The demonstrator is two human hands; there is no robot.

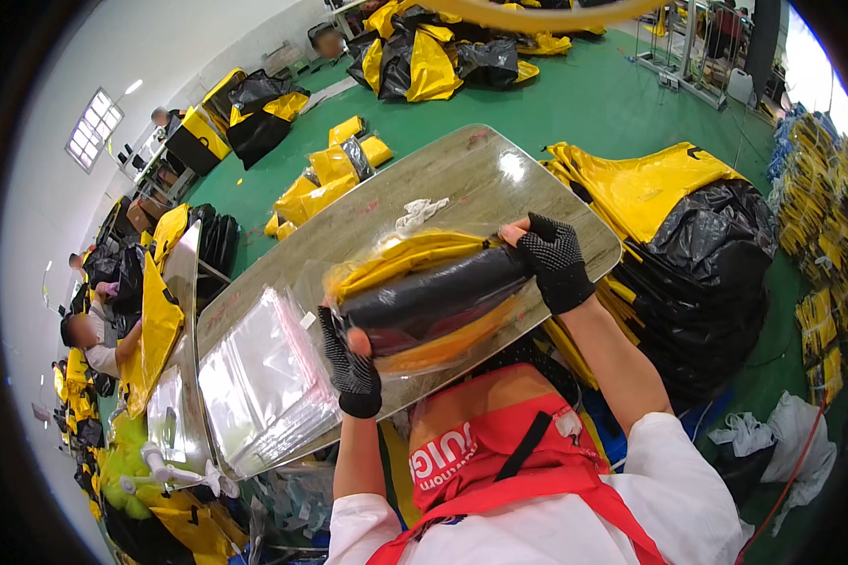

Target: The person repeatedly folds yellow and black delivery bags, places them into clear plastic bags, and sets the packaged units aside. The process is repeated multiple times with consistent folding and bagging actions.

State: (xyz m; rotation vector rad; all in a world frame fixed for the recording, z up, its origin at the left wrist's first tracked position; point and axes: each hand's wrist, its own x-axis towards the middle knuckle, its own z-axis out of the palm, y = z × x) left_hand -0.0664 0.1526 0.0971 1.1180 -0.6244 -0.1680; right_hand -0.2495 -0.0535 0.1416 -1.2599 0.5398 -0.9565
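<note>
A folded black-and-yellow bundle in a clear plastic bag (424, 299) is held above the table in front of me. My left hand (351, 365), in a black fingerless glove, grips the lower left end with the thumb on top. At the upper right end, my right hand (554, 262), in a matching dotted glove, pinches the plastic edge. Just left of my left hand lies a stack of flat clear plastic bags (264, 381). Beyond the bundle, a crumpled white cloth (422, 213) rests on the table.
The wood-patterned table (462, 160) runs diagonally before me. A large yellow-and-black pile (697, 245) stands at its right. Wrapped yellow packages (325, 179) lie on the green floor beyond. A person (89, 334) works at another table to the left. Bundled yellow goods (824, 254) stand far right.
</note>
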